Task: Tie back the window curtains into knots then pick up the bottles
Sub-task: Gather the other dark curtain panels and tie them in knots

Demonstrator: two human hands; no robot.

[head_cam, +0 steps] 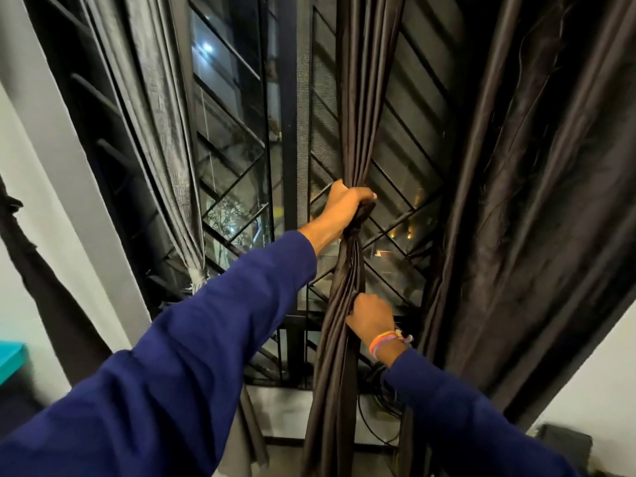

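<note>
A dark brown curtain (364,98) hangs gathered into a narrow bundle in front of the window. My left hand (346,204) grips that bundle high up, at a knot-like bunch of cloth. Lower down, my right hand (370,320) grips the hanging tail of the same curtain; coloured bands sit on its wrist. A grey curtain (161,132) at the left is drawn back and bound near its lower end by a pale tie (198,275). No bottle is in view.
A window with a black diagonal grille (237,173) fills the middle. A wide dark curtain (537,201) hangs at the right. Black cables (375,404) lie on the sill. A teal surface (10,359) shows at the left edge, a dark box (564,442) at lower right.
</note>
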